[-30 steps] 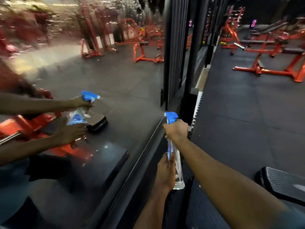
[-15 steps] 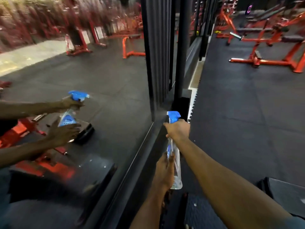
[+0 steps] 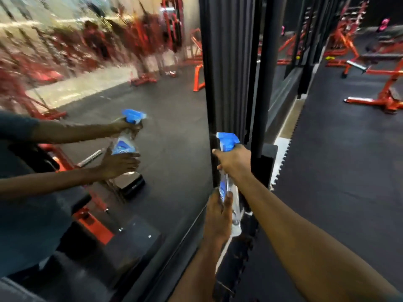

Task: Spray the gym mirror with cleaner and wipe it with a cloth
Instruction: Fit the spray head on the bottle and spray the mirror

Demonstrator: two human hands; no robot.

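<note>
Gripping the neck of the spray bottle (image 3: 227,182) just under its blue trigger head, my right hand (image 3: 234,163) aims the nozzle at the mirror (image 3: 109,83). My left hand (image 3: 218,216) curls round the clear lower body, which carries a blue label. The bottle stands upright just beside the glass, whose upper part looks streaked and wet.

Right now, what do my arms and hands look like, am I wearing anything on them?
Both forearms are bare, and the left hand and right hand wear no gloves, rings or watch that I can see. A dark teal short sleeve shows at the right arm's edge; the mirror reflection shows the same shirt.
</note>
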